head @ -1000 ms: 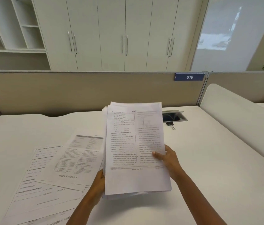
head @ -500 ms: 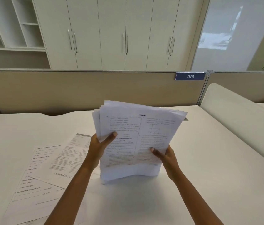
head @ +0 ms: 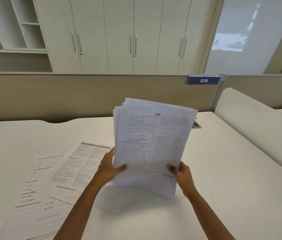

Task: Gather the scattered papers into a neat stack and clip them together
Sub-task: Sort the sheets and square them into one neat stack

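Observation:
A thick stack of printed papers (head: 151, 141) stands on its lower edge on the white desk (head: 223, 170), tilted back and blurred. My left hand (head: 109, 168) grips its lower left side, thumb on the front sheet. My right hand (head: 181, 174) grips the lower right side the same way. The sheets' top edges are uneven. To the left, a sheet marked "mebooksfree.com" (head: 77, 168) lies flat over a form sheet (head: 31, 201). The clip is hidden behind the stack.
A beige partition (head: 84, 96) with a blue "016" label (head: 203, 80) closes the desk's far side. A metal cable port (head: 197, 125) peeks out right of the stack. A white divider (head: 258, 129) borders the right side. Cabinets stand beyond.
The stack went from held up flat in the air to standing on its edge on the desk. My left hand came from behind the stack to its left side, then slid lower.

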